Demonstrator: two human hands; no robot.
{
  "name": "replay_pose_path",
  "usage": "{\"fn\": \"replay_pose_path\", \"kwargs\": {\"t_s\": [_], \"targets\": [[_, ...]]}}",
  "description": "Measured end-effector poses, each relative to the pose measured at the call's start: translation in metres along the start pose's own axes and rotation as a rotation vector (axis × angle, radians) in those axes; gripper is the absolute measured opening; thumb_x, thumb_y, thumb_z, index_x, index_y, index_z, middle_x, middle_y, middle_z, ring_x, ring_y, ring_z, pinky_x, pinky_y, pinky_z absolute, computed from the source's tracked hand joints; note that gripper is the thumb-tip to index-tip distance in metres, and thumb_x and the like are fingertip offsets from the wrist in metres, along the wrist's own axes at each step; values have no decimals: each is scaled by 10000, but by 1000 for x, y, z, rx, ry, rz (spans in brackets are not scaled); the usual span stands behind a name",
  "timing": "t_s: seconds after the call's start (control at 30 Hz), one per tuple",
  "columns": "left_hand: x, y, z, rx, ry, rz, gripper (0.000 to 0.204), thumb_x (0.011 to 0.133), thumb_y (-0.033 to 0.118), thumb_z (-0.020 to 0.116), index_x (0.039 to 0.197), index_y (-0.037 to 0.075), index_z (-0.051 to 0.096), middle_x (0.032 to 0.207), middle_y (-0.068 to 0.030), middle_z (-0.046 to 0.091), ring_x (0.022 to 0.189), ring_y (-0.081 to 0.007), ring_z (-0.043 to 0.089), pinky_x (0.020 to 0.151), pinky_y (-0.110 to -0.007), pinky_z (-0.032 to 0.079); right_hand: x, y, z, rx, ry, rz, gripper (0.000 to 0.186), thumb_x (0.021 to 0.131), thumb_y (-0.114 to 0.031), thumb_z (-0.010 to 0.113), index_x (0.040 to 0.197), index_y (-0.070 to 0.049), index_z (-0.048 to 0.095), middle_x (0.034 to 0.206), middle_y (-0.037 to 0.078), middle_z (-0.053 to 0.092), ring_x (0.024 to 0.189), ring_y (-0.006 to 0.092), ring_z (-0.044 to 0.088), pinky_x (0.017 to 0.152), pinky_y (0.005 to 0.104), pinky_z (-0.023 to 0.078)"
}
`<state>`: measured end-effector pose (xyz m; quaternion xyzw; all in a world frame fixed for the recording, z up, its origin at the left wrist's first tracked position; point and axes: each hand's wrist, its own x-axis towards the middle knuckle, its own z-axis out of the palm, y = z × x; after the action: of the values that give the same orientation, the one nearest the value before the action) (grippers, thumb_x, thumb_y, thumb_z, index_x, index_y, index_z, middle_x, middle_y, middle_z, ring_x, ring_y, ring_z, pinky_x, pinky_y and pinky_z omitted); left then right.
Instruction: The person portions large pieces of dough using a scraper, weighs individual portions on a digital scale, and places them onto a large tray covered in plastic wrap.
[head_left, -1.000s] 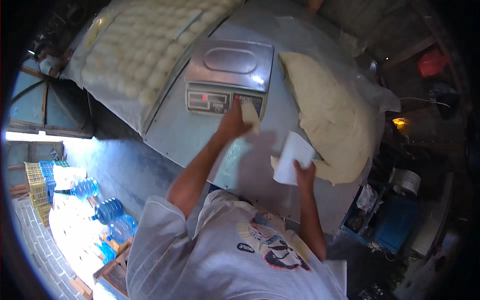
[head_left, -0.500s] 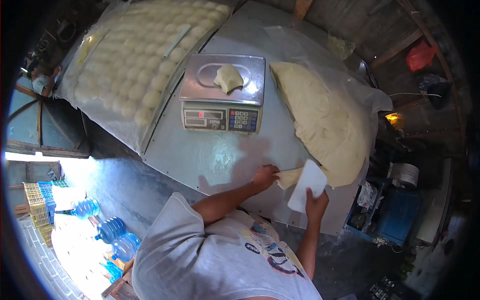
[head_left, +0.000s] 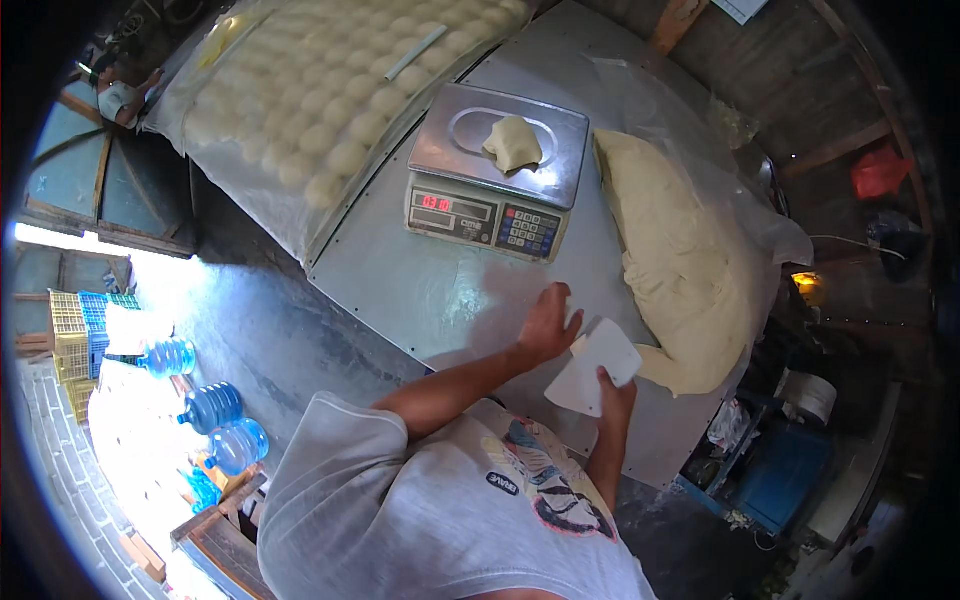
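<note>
My right hand (head_left: 616, 394) grips a flat white dough scraper (head_left: 597, 370) near the table's front edge. Just left of the scraper is my left hand (head_left: 547, 325), its fingers apart and curved. A small pale bit, perhaps dough, shows at the scraper's edge by my left thumb; its shape is mostly hidden. The large mass of dough (head_left: 690, 270) lies to the right on clear plastic, its near end tapering toward the scraper. Ahead of my hands a digital scale (head_left: 480, 222) carries one dough lump (head_left: 514, 145) on its metal pan, and its red display is lit.
Many round dough balls under a plastic sheet (head_left: 330, 110) fill the far left, with a pale stick (head_left: 416, 53) on top. Large blue water bottles (head_left: 212, 408) and stacked crates (head_left: 72, 340) stand at left. Another person (head_left: 118, 100) is at the far left edge.
My left hand has come off the dough strip it held, its fingers now spread. The scraper has moved away from the dough mass and tilted. The view has shifted, and the scale's display has changed.
</note>
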<state>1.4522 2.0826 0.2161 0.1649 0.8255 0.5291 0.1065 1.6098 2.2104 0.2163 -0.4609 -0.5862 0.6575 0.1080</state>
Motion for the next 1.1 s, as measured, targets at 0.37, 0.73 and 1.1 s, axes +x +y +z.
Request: {"fn": "replay_pose_path", "kwargs": {"t_s": [0.37,0.73,1.1], "targets": [[22,13,19,466,-388,405,805,861,315,597,1522,87,199,1574,-209,156,1460,-412,106,1136,-606,144,-42,-19,-101,158,345,-173,464,863,-32,677,1284,69,511,1212,137,616,1076,237,605,926,343,465],[250,7,-160,770,-15,80,875,645,374,843,1397,200,433,1334,-246,426,1184,-456,491,933,-555,457,-35,-21,-57,182,198,-127,489,842,-35,699,1279,74,508,1201,135,617,1068,229,601,920,342,464],[5,-28,-46,810,-205,285,771,606,325,876,1223,38,514,1365,-191,384,1271,-396,381,1023,-510,369,-8,-30,15,-450,14,-375,429,832,-140,715,1191,47,570,975,208,690,916,317,670,830,396,507]]}}
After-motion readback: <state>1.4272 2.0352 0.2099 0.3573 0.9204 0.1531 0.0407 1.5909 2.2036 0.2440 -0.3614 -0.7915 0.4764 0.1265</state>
